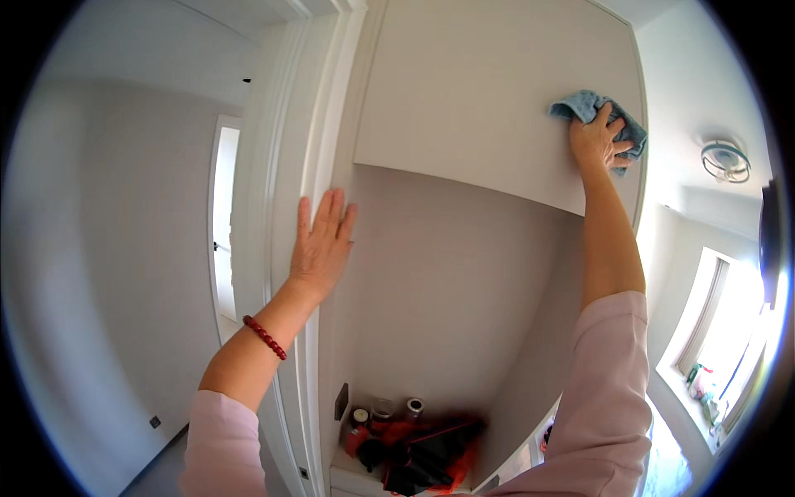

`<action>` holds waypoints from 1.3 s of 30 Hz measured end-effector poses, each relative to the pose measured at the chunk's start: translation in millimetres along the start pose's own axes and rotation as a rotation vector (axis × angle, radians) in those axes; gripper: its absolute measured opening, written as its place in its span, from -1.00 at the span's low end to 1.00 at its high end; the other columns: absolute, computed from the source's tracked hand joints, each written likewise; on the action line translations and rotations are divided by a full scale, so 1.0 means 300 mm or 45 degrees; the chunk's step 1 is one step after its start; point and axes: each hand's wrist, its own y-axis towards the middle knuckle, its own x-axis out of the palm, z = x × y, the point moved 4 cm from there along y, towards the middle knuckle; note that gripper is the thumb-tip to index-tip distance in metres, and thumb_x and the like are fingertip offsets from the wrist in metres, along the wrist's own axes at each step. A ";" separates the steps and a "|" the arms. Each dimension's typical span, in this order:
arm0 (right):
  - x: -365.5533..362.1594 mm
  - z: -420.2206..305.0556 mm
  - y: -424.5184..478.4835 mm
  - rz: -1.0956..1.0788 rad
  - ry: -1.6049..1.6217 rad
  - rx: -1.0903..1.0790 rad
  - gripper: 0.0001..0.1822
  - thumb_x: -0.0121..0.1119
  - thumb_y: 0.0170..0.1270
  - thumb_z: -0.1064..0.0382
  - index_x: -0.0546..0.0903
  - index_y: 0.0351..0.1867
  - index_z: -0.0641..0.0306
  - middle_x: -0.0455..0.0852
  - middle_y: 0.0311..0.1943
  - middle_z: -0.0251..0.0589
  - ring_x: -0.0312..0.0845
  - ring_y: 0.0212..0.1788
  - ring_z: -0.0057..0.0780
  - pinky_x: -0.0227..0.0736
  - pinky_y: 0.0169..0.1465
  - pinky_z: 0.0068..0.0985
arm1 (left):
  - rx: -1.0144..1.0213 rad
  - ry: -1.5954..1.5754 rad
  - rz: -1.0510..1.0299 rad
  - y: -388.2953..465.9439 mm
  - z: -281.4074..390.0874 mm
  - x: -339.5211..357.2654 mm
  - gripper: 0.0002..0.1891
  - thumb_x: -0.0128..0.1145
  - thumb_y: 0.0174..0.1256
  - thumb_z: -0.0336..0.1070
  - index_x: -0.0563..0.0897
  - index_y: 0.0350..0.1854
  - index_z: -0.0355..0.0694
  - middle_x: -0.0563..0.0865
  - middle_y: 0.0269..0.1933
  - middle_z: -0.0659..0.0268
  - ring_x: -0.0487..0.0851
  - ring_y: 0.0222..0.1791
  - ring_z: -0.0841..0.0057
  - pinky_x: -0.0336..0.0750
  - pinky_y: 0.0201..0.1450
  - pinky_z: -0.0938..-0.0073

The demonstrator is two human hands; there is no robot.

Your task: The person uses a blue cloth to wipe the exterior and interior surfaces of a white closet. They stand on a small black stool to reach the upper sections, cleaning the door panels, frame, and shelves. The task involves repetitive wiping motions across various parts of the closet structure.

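My right hand is raised high and presses a blue-grey cloth flat against a white cabinet door, near the door's right edge. Its fingers are spread over the cloth. Lower and to the left, my left hand rests with outstretched fingers along the white door frame and the cabinet's side edge. Nothing is held in it. A red beaded bracelet circles the left forearm.
Beneath the door is an open niche. Jars and a black and red cloth item lie on its bottom shelf. A doorway opens at left. At right are a ceiling lamp and a window sill holding objects.
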 end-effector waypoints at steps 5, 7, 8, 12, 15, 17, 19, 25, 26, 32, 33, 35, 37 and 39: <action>0.034 -0.309 0.030 0.078 -0.030 -0.351 -0.27 -0.15 0.29 -0.25 0.16 0.48 -0.16 0.08 0.49 -0.14 -0.26 0.49 0.34 -0.43 0.37 0.36 | -0.002 0.014 -0.020 0.006 0.004 -0.017 -0.40 0.12 0.31 -0.15 0.35 0.39 -0.19 0.17 0.49 0.09 0.05 0.52 0.29 -0.28 0.52 -0.09; 0.083 -0.476 -0.041 0.066 0.045 -0.598 -0.33 -0.17 0.32 -0.16 0.21 0.46 -0.15 0.10 0.49 -0.16 -0.22 0.50 0.29 -0.41 0.39 0.32 | -0.005 -0.092 -0.043 0.013 0.016 -0.014 -0.41 0.13 0.30 -0.18 0.36 0.37 -0.20 0.18 0.49 0.09 0.06 0.52 0.29 -0.27 0.52 -0.07; 0.095 -0.573 -0.125 0.093 0.071 -0.732 -0.37 -0.16 0.32 -0.08 0.26 0.44 -0.15 0.11 0.50 -0.16 -0.19 0.50 0.28 -0.41 0.41 0.30 | -0.015 -0.109 -0.032 0.013 0.005 -0.022 -0.42 0.13 0.29 -0.19 0.37 0.37 -0.20 0.18 0.49 0.10 0.06 0.52 0.29 -0.26 0.52 -0.06; 0.103 -0.833 -0.494 -0.043 0.181 -1.174 -0.40 -0.11 0.29 -0.05 0.32 0.40 -0.22 0.20 0.47 -0.22 -0.16 0.53 0.10 -0.40 0.44 0.23 | -0.042 -0.204 -0.004 -0.005 -0.028 -0.026 -0.43 0.16 0.26 -0.26 0.40 0.34 -0.19 0.20 0.48 0.13 0.08 0.51 0.31 -0.24 0.54 0.00; 0.105 -0.808 -0.570 -0.164 0.222 -1.442 -0.40 -0.05 0.28 -0.06 0.31 0.41 -0.33 0.18 0.48 -0.27 -0.16 0.54 0.03 -0.41 0.45 0.22 | -0.056 -0.248 0.003 -0.002 -0.021 -0.032 -0.44 0.18 0.23 -0.29 0.43 0.32 -0.17 0.22 0.47 0.15 0.09 0.50 0.32 -0.23 0.54 0.04; 0.123 -0.751 -0.528 -0.177 0.179 -1.504 -0.39 -0.02 0.29 -0.07 0.29 0.41 -0.38 0.17 0.49 -0.29 -0.17 0.54 0.01 -0.42 0.46 0.21 | -0.054 -0.263 -0.019 0.005 -0.004 -0.020 -0.44 0.20 0.21 -0.29 0.44 0.31 -0.16 0.22 0.47 0.14 0.08 0.51 0.31 -0.21 0.54 0.01; 0.135 -0.664 -0.427 -0.113 0.072 -1.486 -0.39 0.00 0.29 -0.09 0.28 0.41 -0.42 0.17 0.49 -0.31 -0.19 0.55 0.00 -0.42 0.46 0.20 | -0.041 -0.237 0.070 -0.011 -0.033 -0.019 -0.41 0.23 0.20 -0.25 0.42 0.33 -0.12 0.17 0.49 0.16 0.04 0.51 0.20 -0.20 0.50 -0.14; 0.051 -0.182 0.073 0.043 -0.064 -0.664 -0.33 0.02 0.26 -0.18 0.22 0.44 -0.39 0.04 0.52 -0.27 -0.28 0.51 0.27 -0.40 0.36 0.43 | -0.391 -0.085 0.254 -0.031 -0.037 -0.051 -0.29 0.32 0.14 -0.13 0.35 0.38 -0.02 -0.06 0.53 0.09 -0.09 0.48 -0.19 -0.08 0.28 -0.51; 0.041 -0.091 0.145 0.036 -0.053 -0.524 -0.31 -0.01 0.27 -0.23 0.18 0.45 -0.39 -0.01 0.53 -0.25 -0.31 0.51 0.32 -0.43 0.36 0.44 | -0.473 -0.100 0.226 -0.025 -0.036 -0.052 -0.28 0.33 0.13 -0.11 0.34 0.38 -0.02 -0.10 0.54 0.07 -0.11 0.47 -0.24 -0.06 0.25 -0.54; 0.003 0.094 0.307 -0.030 -0.050 0.081 -0.22 -0.11 0.24 -0.34 0.07 0.50 -0.35 -0.06 0.53 -0.28 -0.41 0.49 0.40 -0.56 0.36 0.40 | -0.426 -0.056 0.108 -0.020 -0.030 -0.053 -0.29 0.32 0.14 -0.12 0.35 0.37 -0.07 -0.19 0.51 -0.12 -0.15 0.45 -0.32 -0.05 0.20 -0.59; 0.013 0.089 0.306 -0.037 -0.049 0.134 -0.22 -0.11 0.24 -0.33 0.07 0.50 -0.35 -0.06 0.53 -0.28 -0.42 0.49 0.41 -0.56 0.36 0.39 | -0.422 -0.066 0.096 -0.020 -0.028 -0.053 -0.29 0.32 0.13 -0.12 0.35 0.36 -0.08 -0.19 0.51 -0.14 -0.16 0.45 -0.33 -0.06 0.20 -0.60; 0.038 0.009 0.324 -0.037 -0.052 0.051 -0.23 -0.14 0.24 -0.33 0.07 0.50 -0.36 -0.05 0.54 -0.26 -0.39 0.50 0.39 -0.54 0.38 0.35 | -0.415 -0.088 0.073 -0.019 -0.027 -0.050 -0.30 0.32 0.13 -0.12 0.36 0.36 -0.09 -0.19 0.50 -0.17 -0.16 0.44 -0.36 -0.07 0.19 -0.62; 0.046 -0.127 0.329 -0.096 -0.056 -0.131 -0.24 -0.17 0.25 -0.32 0.06 0.50 -0.36 -0.04 0.54 -0.24 -0.38 0.50 0.38 -0.51 0.39 0.34 | -0.419 -0.099 0.088 -0.019 -0.030 -0.050 -0.30 0.32 0.13 -0.12 0.36 0.35 -0.08 -0.20 0.50 -0.17 -0.17 0.44 -0.38 -0.08 0.19 -0.62; 0.080 -0.341 0.287 -0.122 -0.028 -0.426 -0.28 -0.20 0.28 -0.29 0.08 0.49 -0.34 0.00 0.53 -0.22 -0.35 0.51 0.35 -0.47 0.40 0.32 | -0.419 -0.109 0.107 -0.016 -0.035 -0.052 -0.31 0.32 0.12 -0.12 0.37 0.34 -0.08 -0.20 0.50 -0.18 -0.18 0.44 -0.38 -0.09 0.19 -0.63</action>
